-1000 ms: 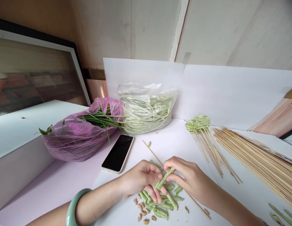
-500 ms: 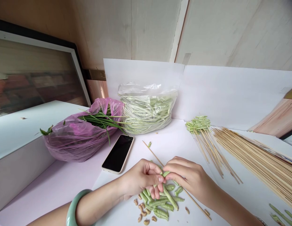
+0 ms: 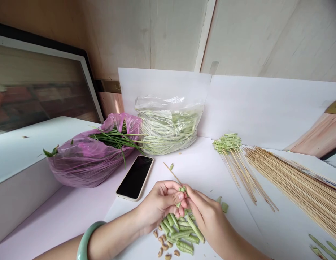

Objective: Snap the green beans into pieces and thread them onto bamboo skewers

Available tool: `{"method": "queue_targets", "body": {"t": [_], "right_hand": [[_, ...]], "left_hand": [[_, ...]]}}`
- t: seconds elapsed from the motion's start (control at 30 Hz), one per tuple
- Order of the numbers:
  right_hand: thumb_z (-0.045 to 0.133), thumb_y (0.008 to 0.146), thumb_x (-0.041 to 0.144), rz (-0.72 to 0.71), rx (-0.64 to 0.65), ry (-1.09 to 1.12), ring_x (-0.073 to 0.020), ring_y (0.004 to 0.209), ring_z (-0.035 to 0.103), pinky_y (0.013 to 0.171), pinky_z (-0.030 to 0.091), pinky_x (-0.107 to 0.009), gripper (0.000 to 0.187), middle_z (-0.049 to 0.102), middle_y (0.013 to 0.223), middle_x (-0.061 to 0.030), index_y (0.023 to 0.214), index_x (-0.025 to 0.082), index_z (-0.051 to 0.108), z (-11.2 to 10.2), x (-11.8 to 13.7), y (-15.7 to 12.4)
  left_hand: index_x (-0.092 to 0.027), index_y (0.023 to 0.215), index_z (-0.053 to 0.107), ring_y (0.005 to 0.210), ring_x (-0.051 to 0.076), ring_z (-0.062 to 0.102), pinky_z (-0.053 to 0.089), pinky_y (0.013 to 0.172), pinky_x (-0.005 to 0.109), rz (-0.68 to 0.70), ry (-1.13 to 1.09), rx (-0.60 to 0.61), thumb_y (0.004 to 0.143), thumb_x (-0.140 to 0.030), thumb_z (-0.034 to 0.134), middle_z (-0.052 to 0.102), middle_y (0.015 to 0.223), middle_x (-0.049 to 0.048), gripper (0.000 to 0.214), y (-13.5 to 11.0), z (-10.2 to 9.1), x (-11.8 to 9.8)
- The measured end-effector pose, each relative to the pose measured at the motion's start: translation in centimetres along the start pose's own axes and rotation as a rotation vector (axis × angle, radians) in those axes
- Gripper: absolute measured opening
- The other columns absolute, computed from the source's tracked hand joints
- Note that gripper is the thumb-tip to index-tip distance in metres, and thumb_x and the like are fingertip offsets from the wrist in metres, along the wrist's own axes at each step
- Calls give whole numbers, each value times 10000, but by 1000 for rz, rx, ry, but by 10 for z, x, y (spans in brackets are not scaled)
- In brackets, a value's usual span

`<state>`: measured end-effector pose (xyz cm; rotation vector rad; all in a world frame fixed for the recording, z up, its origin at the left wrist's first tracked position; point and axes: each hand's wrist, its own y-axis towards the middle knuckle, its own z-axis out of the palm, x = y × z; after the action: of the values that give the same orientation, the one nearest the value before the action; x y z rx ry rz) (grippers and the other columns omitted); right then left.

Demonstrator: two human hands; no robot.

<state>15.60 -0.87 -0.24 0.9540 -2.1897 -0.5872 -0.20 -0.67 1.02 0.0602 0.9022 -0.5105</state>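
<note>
My left hand (image 3: 168, 200), closed, pinches short pieces of green bean (image 3: 182, 189) between thumb and fingers. From the right, my right hand (image 3: 204, 209) closes on the same pieces, its fingertips against those of the left. A bamboo skewer (image 3: 171, 171) points up and left beyond the fingers; the rest of it is hidden behind my hands, so I cannot tell whether the beans are on it. Below my hands lies a pile of cut bean pieces (image 3: 181, 234), with several tan, kidney-shaped beans (image 3: 164, 247) at its left edge.
Behind the phone (image 3: 135, 177) sit a purple bag (image 3: 83, 162) of green stalks and a clear bag (image 3: 170, 126) of long beans. On the right are bean-loaded skewers (image 3: 227, 143), a bundle of bare skewers (image 3: 292, 184) and loose beans (image 3: 323, 247). A white box (image 3: 35, 155) stands left.
My hands have drawn together and my right hand has turned more upright. The held bean now shows as short pieces. The skewer's lower end, visible before, is hidden.
</note>
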Motion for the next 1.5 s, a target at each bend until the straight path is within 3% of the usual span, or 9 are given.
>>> {"method": "queue_targets", "body": {"t": [0.13, 0.23, 0.37, 0.47, 0.8, 0.93, 1.07, 1.27, 1.5], "right_hand": [[337, 871, 48, 64, -19, 54, -144, 525, 613, 517, 514, -207, 312, 627, 631, -53, 1028, 107, 600, 1, 6, 1], [364, 882, 95, 214, 61, 175, -139, 527, 596, 521, 498, -209, 254, 613, 623, -34, 915, 137, 612, -2, 7, 6], [403, 897, 179, 484, 195, 540, -140, 581, 599, 576, 508, -221, 213, 599, 633, -4, 765, 174, 570, -9, 9, 15], [420, 901, 230, 584, 222, 775, -154, 617, 600, 631, 521, -265, 219, 605, 649, -3, 742, 176, 560, -12, 12, 18], [636, 749, 418, 841, 155, 896, -170, 556, 606, 551, 492, -306, 293, 643, 684, -28, 806, 134, 680, -10, 1, 13], [667, 724, 425, 865, 75, 879, -174, 621, 609, 618, 495, -326, 383, 657, 736, -28, 985, 146, 687, -18, -5, 17], [647, 734, 360, 831, 119, 744, -148, 578, 554, 626, 477, -309, 256, 570, 577, 23, 864, 144, 693, -29, -8, 22], [652, 705, 230, 735, 160, 617, -138, 550, 575, 565, 472, -271, 130, 587, 582, 38, 757, 202, 535, -39, -17, 21], [608, 737, 189, 690, 244, 610, -163, 635, 634, 622, 506, -274, 18, 657, 637, 2, 721, 188, 600, -43, -17, 20]], "left_hand": [[-84, 686, 623, 472, 73, 571, 435, 460, 156, 24, 2, -7, 638, -298, 795, 641, 602, 37, 279, -1, 2, 2], [-84, 702, 628, 487, 73, 572, 437, 476, 160, 34, -12, -5, 673, -253, 771, 643, 618, 39, 223, 0, 1, 2], [-82, 714, 637, 515, 76, 572, 446, 511, 173, 94, -8, 3, 713, -226, 737, 656, 645, 51, 175, 0, 1, 4], [-85, 720, 639, 505, 81, 571, 440, 498, 178, 158, 52, 16, 741, -234, 713, 656, 628, 49, 168, 0, 1, 7], [-125, 781, 590, 520, 87, 576, 477, 524, 206, 431, 216, 22, 819, -255, 630, 646, 653, 19, 141, -4, 0, -9], [-124, 766, 559, 514, 91, 572, 491, 532, 215, 330, 191, -12, 824, -293, 616, 632, 650, 20, 187, -2, 0, -12], [-105, 790, 564, 558, 111, 612, 504, 563, 220, 152, 148, -50, 818, -314, 609, 652, 744, 64, 215, 1, -1, -8], [-78, 840, 584, 603, 136, 641, 513, 583, 222, -69, 136, -56, 799, -381, 608, 648, 781, 98, 307, 3, -2, -4], [-119, 787, 539, 590, 119, 631, 507, 593, 222, -128, 171, 11, 758, -390, 657, 611, 750, 43, 297, 0, 1, -4]]}}
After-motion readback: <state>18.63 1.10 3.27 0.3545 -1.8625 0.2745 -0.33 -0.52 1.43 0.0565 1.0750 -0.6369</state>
